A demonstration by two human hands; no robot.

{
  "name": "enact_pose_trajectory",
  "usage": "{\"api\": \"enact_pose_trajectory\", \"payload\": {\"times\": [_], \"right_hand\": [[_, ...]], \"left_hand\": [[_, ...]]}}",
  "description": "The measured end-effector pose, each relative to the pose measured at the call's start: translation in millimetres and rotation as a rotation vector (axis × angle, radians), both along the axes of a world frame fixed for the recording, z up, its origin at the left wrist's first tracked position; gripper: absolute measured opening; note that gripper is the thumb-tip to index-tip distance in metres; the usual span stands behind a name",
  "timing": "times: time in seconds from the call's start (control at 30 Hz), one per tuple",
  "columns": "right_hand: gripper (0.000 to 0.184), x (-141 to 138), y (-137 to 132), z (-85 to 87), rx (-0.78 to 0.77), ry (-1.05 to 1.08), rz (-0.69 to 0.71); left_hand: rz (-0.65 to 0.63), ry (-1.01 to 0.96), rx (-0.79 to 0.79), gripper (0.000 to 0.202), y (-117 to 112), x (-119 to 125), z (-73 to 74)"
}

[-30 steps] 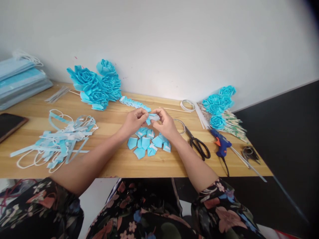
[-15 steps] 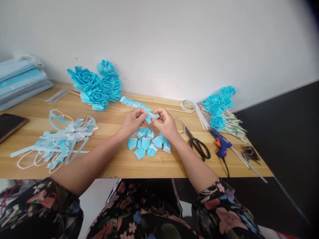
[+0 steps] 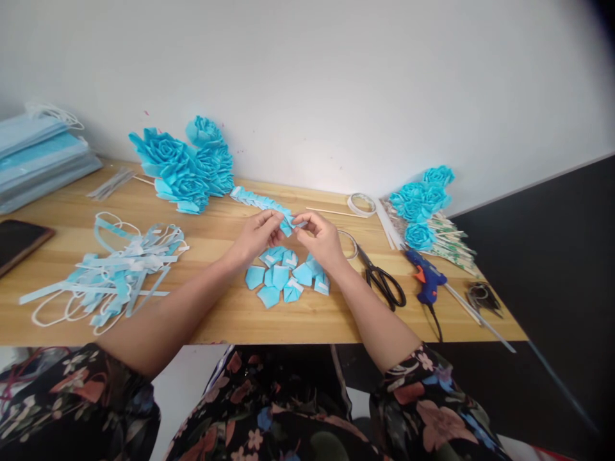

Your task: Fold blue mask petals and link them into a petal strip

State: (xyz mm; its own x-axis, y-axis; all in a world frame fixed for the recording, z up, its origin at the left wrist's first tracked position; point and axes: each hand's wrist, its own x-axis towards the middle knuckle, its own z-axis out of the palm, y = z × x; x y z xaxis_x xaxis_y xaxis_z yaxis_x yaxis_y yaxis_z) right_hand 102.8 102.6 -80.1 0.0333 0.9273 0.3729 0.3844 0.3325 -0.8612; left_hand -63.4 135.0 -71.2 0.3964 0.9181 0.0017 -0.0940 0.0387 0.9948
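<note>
My left hand (image 3: 257,235) and my right hand (image 3: 321,239) meet above the middle of the wooden table (image 3: 230,314). Both pinch one small light-blue folded piece (image 3: 288,225) between fingertips. Right below them lies a cluster of several folded blue petals (image 3: 283,276). A row of folded blue pieces (image 3: 254,199) runs just behind my hands.
Blue fabric roses (image 3: 185,166) lean on the wall at the back left, more roses on sticks (image 3: 423,205) at the right. Cut mask strips and ear loops (image 3: 110,269), stacked face masks (image 3: 33,153), a phone (image 3: 16,240), tape roll (image 3: 361,203), scissors (image 3: 382,278), glue gun (image 3: 425,275).
The small blue piece has been folded smaller between my fingertips, and my hands have drawn slightly closer together. Everything on the table stays where it was.
</note>
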Motion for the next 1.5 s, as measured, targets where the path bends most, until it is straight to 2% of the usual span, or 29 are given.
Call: {"api": "enact_pose_trajectory", "payload": {"times": [0.13,0.33,0.53,0.67,0.9,1.0,1.2,1.3,1.5], "right_hand": [[0.01,0,1,-0.9,0.021,0.004,0.011],[0.011,-1,0,-1.8,0.005,0.005,0.0],[0.029,0,1,-2.3,-0.053,0.088,0.058],[0.034,-2,1,-0.4,-0.038,0.145,0.101],[0.042,0,2,-0.9,-0.057,0.2,0.061],[0.037,3,1,1.9,-0.02,0.122,0.012],[0.011,6,-3,8.1,0.144,-0.084,-0.098],[0.004,5,-3,7.8,0.208,-0.155,-0.111],[0.006,7,-1,4.9,0.391,-0.385,-0.081]], "left_hand": [[0.004,0.03,0.006,0.04,1,0,-1.4],[0.003,0.087,0.075,0.033,1,2,-3.8],[0.013,0.084,0.068,0.027,0,2,-1.3],[0.022,0.071,0.049,0.025,-1,2,0.0],[0.023,0.093,0.039,0.026,0,0,-0.2],[0.018,0.121,0.093,0.026,1,0,-1.9],[0.04,0.195,0.225,0.025,3,2,-10.2],[0.036,0.219,0.202,0.025,4,2,-10.7],[-0.008,0.168,0.106,0.027,2,-1,-5.2]]}}
